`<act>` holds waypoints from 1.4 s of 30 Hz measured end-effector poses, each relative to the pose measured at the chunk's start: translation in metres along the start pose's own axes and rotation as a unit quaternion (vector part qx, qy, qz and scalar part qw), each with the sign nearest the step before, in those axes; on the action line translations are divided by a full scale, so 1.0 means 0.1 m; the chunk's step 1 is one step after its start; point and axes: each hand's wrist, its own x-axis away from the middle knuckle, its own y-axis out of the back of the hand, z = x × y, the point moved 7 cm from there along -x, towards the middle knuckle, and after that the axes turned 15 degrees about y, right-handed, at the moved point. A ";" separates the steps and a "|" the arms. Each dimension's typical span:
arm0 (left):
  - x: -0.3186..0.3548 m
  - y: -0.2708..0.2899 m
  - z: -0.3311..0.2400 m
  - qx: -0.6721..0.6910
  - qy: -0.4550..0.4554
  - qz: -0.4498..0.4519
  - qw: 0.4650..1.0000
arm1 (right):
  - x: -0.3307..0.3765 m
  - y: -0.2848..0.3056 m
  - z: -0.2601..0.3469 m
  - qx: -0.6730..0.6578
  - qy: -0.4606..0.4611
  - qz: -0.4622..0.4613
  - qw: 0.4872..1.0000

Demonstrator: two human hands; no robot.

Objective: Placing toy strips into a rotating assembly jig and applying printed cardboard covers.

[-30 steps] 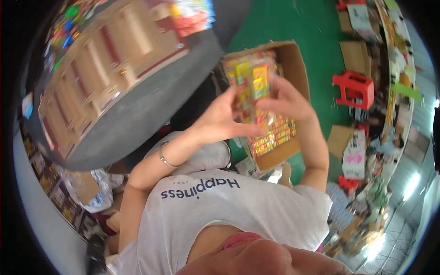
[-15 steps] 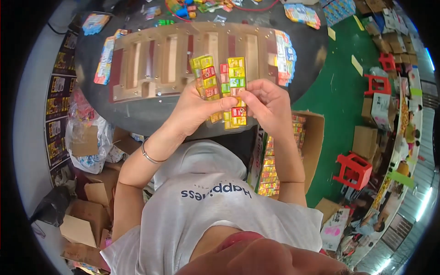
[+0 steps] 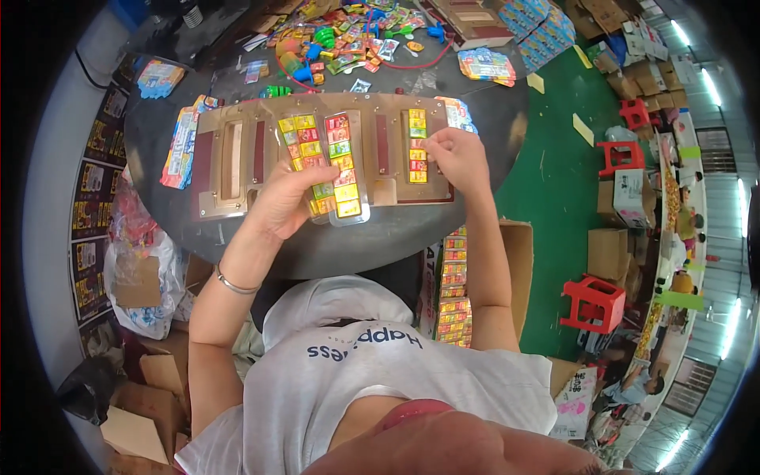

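Observation:
Two clear plastic trays filled with small red, yellow and green packets are fanned in my left hand (image 3: 277, 198), its thumb lying across the front packet tray (image 3: 342, 170). The rear packet tray (image 3: 301, 150) leans to the left behind it. My right hand (image 3: 461, 162) is closed in a pinch at the right edge of another packet tray (image 3: 417, 131). That one lies in the rightmost slot of a wooden fixture (image 3: 212, 199) with maroon strips. My left hand and its trays hover over the fixture's middle slots and partly hide them.
Stacks of printed cards (image 3: 180, 150) flank the fixture on the dark round table (image 3: 317, 249). Loose packets and green and blue toy parts (image 3: 324, 36) lie in a heap beyond it. An open carton (image 3: 516, 269) of packet trays stands below my right forearm. Red stools (image 3: 594, 305) stand on the green floor.
My hands have moved apart. The right one has carried a packet tray from the held bunch to the rightmost slot; the left one has shifted left with the others. The view now takes in more of the table.

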 end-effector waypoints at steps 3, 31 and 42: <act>-0.01 0.03 -0.05 -0.039 -0.011 -0.012 0.999 | -0.02 0.00 0.16 0.166 0.020 0.006 0.986; 0.32 0.75 -0.13 -0.121 -0.007 -0.099 0.988 | 0.06 -1.17 1.23 -0.112 0.104 0.079 0.985; 0.41 1.48 -1.01 -0.582 -0.118 -0.426 0.682 | -0.37 -1.55 1.44 0.220 0.189 0.095 0.952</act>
